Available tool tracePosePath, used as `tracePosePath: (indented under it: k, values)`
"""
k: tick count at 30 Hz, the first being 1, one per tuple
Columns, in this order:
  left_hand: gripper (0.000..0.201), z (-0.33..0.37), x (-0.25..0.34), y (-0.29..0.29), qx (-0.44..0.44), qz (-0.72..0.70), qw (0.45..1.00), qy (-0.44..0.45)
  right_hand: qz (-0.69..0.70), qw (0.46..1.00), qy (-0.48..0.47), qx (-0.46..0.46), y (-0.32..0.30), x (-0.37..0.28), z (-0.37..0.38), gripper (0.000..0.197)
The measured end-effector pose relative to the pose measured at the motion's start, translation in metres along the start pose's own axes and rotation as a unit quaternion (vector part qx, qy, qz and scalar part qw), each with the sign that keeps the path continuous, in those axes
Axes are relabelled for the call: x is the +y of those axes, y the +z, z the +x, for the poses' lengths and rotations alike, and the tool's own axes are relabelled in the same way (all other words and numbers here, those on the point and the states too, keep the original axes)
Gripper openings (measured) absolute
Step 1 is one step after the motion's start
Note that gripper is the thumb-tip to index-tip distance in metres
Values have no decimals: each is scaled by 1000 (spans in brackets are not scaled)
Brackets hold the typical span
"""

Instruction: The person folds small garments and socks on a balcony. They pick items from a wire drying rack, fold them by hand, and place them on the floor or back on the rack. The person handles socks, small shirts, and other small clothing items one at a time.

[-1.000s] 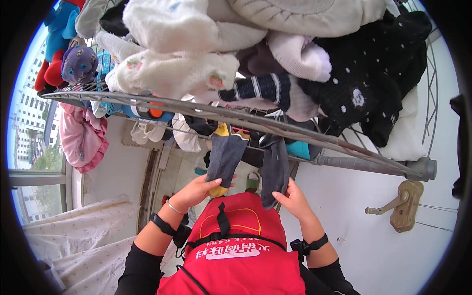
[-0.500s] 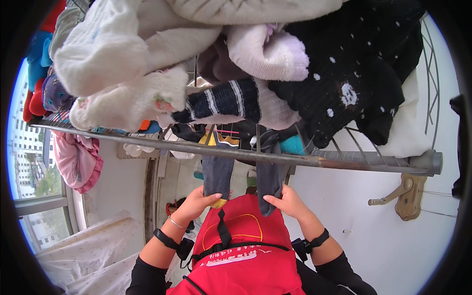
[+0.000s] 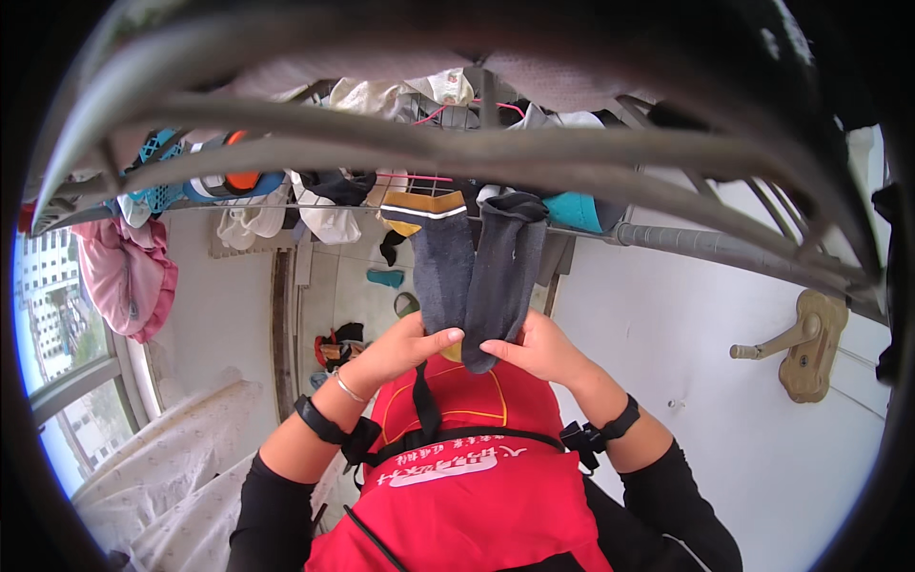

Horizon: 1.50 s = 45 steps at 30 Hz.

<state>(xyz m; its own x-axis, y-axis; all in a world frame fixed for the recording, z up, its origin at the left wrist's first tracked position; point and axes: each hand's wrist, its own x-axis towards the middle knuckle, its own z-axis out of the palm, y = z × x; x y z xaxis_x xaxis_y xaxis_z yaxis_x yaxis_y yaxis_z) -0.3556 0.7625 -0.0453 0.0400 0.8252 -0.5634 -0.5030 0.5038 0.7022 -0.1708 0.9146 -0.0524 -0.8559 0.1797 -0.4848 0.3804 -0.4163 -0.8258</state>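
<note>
Two grey socks hang side by side in front of my chest, their cuffs up near the drying rack. My left hand [image 3: 410, 345] pinches the toe end of the grey sock with a mustard-yellow cuff and white stripe [image 3: 442, 257], thumb on top. The plain dark grey sock [image 3: 502, 272] is pinched near its toe by my right hand [image 3: 539, 351]. The socks touch and overlap along their inner edges. Fingers behind the fabric are mostly hidden.
Metal rack bars [image 3: 438, 148] cross close overhead, with laundry blurred above. A pink garment [image 3: 124, 276] hangs at the left beside the window [image 3: 71, 343]. A crank handle [image 3: 805, 345] is fixed to the right wall. A teal slipper [image 3: 385, 277] lies on the floor below.
Both hands have come closer together and risen slightly, bringing the socks from apart to overlapping. The rack now looms nearer overhead, and the laundry on it has shifted up in view.
</note>
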Motion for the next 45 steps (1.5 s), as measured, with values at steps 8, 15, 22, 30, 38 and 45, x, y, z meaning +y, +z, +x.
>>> tracePosePath:
  k: [8,15,22,30,38,45]
  values:
    - [35,2,26,13,40,262,956,126,-153,984,-70,64,1,-32,-8,40]
    - [29,-29,51,14,-28,314,935,162,-34,989,-135,51,-5,-58,-3,48]
    - [28,-82,21,-46,119,283,940,148,-151,984,-96,-8,2,-84,22,31]
    - [27,-140,-167,-125,433,44,900,5,-205,974,-57,-75,19,-88,64,17]
    - [31,-153,-339,-114,536,-304,787,-36,-304,945,-4,-121,54,-80,94,16]
    - [25,-197,-390,-125,610,-296,723,-129,-330,933,23,-139,76,-78,103,16]
